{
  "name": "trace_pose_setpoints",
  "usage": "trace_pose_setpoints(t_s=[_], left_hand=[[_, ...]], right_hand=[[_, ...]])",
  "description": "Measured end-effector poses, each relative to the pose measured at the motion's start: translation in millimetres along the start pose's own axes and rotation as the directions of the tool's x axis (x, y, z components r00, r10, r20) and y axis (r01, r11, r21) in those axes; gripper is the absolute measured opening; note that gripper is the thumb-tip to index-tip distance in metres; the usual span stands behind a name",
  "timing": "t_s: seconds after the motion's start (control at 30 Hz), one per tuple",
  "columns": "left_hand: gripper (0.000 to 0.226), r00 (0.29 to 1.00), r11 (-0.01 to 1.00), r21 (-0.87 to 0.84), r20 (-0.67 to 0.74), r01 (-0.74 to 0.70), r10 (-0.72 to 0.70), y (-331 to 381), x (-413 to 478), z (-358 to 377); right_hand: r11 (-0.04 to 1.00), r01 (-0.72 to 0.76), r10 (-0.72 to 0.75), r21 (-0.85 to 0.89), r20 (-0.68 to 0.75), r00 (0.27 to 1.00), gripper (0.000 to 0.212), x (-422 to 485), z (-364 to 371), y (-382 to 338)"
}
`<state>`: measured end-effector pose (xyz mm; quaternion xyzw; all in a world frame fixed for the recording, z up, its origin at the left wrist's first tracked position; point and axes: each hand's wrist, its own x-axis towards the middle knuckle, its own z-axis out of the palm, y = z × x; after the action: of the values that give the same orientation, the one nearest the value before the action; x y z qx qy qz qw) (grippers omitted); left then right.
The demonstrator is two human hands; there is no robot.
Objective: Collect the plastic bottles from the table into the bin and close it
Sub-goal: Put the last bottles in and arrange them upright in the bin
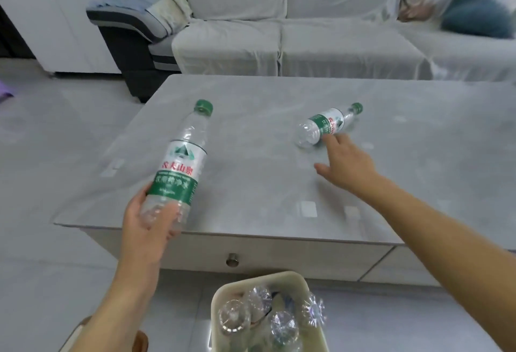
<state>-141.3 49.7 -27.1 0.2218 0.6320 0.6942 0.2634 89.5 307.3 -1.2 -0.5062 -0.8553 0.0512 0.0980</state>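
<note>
— Grey stone-look table [251,184] fills the middle, with a pale sofa [279,30] behind it. What's on top?

— One bottle [324,125] lies on its side on the table, green cap pointing away toward the sofa, clear base toward the camera. The right hand [346,162] is stretched out to it, fingers spread loose and thumb out to the side. Its fingertips sit at the bottle's label edge; whether they touch it I cannot tell. Nothing is clasped in that hand.

— And the other hand?

— The left hand [148,226] is wrapped around the base of a second bottle [181,162], fingers curled over the clear bottom. From that grip the bottle tilts up and away, green-and-white label above the fingers, green cap at the far end. It is lifted over the table's near-left part, apart from the lying one, which is well off to the right of this grip.

— Where is the bin?

— The bin [301,282] stands on the floor below and to the right of the left hand, just in front of the table's drawer with its round knob [231,259]. It is cream, open at the top, and several clear bottles stand inside, bases up.

— Anything else?

— A folded blanket [145,3] on the sofa's left arm, and a dark teal cushion [474,14] far right.
</note>
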Motion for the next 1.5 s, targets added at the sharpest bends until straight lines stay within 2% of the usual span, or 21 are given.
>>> trace_pose_setpoints(t_s=[0.1,0.2,0.27,0.33,0.43,0.57,0.7,0.77,0.8,0.87,0.9,0.97,1.03,1.13,1.27,1.33,1.43,1.5], left_hand=[[0.054,0.995,0.992,-0.102,0.071,0.073,-0.066,0.9,-23.8,16.7],[0.059,0.993,0.978,-0.190,0.089,0.088,-0.073,10.7,-22.0,30.6],[0.048,0.993,0.963,-0.250,0.087,0.097,-0.078,15.7,-16.5,39.8],[0.052,0.991,0.959,-0.260,0.095,0.117,-0.095,17.6,-10.5,49.2],[0.071,0.984,0.960,-0.236,0.127,0.149,-0.122,13.8,-2.8,59.5],[0.067,0.987,0.966,-0.226,0.124,0.127,-0.101,17.5,5.1,65.4],[0.066,0.987,0.964,-0.241,0.139,0.108,-0.076,27.6,4.0,69.9],[0.063,0.987,0.973,-0.220,0.155,0.074,-0.041,31.0,-1.3,71.0],[0.061,0.986,0.977,-0.205,0.165,0.057,-0.022,33.3,-5.3,70.8],[0.060,0.986,0.985,-0.169,0.168,0.018,0.011,35.8,-12.4,67.9],[0.061,0.986,0.990,-0.144,0.166,-0.009,0.033,36.6,-16.4,65.8],[0.066,0.982,0.993,-0.093,0.167,-0.075,0.090,38.7,-26.5,60.1],[0.068,0.969,0.987,-0.031,0.185,-0.160,0.163,41.8,-38.3,53.4],[0.068,0.944,0.951,0.126,0.212,-0.283,0.253,46.8,-56.3,41.7],[0.061,0.925,0.874,0.320,0.226,-0.367,0.305,46.8,-78.8,22.8],[0.054,0.907,0.826,0.393,0.290,-0.403,0.304,45.3,-87.0,13.1],[0.048,0.866,0.708,0.533,0.444,-0.463,0.231,42.0,-97.9,-1.6],[0.052,0.836,0.594,0.645,0.541,-0.481,0.089,37.8,-105.9,-6.1]], right_hand=[[0.982,0.020,-0.035,-0.188,-0.077,0.996,0.058,50.8,8.8,1.1],[0.926,-0.048,0.004,-0.375,-0.117,0.993,0.068,80.9,7.6,10.2],[0.864,-0.106,0.059,-0.492,-0.111,0.992,0.075,94.7,2.3,18.6],[0.790,-0.102,0.045,-0.605,-0.109,0.993,0.083,108.1,0.2,29.9],[0.768,0.011,-0.021,-0.640,-0.008,1.000,0.073,124.1,9.4,43.7],[0.786,0.139,-0.185,-0.602,-0.015,0.983,0.045,124.4,16.9,41.3],[0.743,0.308,-0.355,-0.594,0.040,0.934,0.050,93.5,3.0,15.8],[0.778,0.365,-0.411,-0.511,0.026,0.911,0.053,60.2,-11.5,-6.0],[0.813,0.377,-0.437,-0.445,-0.038,0.899,0.053,37.7,-21.9,-17.2],[0.906,0.368,-0.408,-0.210,-0.201,0.890,0.057,-12.7,-49.8,-33.5],[0.939,0.344,-0.340,-0.026,-0.239,0.910,0.062,-39.5,-66.6,-39.5],[0.910,0.268,-0.196,0.315,-0.242,0.950,0.074,-89.4,-95.4,-38.9],[0.822,0.278,-0.144,0.496,-0.291,0.946,0.083,-130.4,-110.6,-28.8],[0.733,0.326,-0.159,0.597,-0.315,0.936,0.090,-175.3,-104.8,-14.4],[0.760,0.183,-0.081,0.624,-0.189,0.979,0.117,-219.1,-59.6,8.1],[0.775,0.122,-0.062,0.620,-0.117,0.991,0.124,-240.2,-29.1,11.8],[0.783,0.023,-0.027,0.621,-0.004,1.000,0.125,-265.0,16.5,12.2],[0.761,-0.031,-0.008,0.648,0.057,0.998,0.121,-271.0,43.7,9.5]])
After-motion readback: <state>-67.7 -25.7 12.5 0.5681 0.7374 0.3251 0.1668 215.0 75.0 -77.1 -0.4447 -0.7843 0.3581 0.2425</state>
